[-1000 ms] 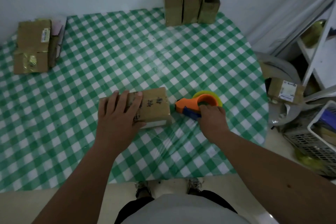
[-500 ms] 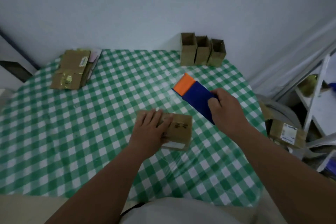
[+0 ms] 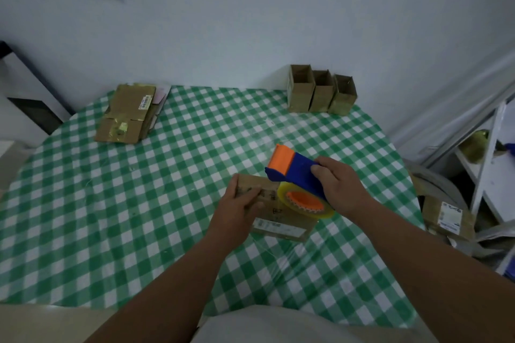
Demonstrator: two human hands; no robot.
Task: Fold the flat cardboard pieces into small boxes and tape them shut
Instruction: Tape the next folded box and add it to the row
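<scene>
The tape dispenser (image 3: 299,175) is off the desk (image 3: 111,217) now: a second ago it lay on the checked cloth just beside the box, and the right hand (image 3: 338,188) has since lifted it and swung it over the box, orange nose pointing toward the far edge, the yellowish roll hanging underneath. That hand's fingers are curled round the blue body in a firm grip. The left hand (image 3: 237,210) stays on the small cardboard box (image 3: 281,224), which sits near the middle of the desk, a little toward the right edge; its fingers are curled over the box's top left end, pinning the flaps down. The box looks folded and closed but I can see no fresh strip across the seam yet, so I'd say the taping pass is about to begin. Three open boxes (image 3: 320,92) stand in a row at the far edge by the wall, and a stack of flat cardboard pieces (image 3: 125,117) waits at the far left corner, so plenty of work looks left
</scene>
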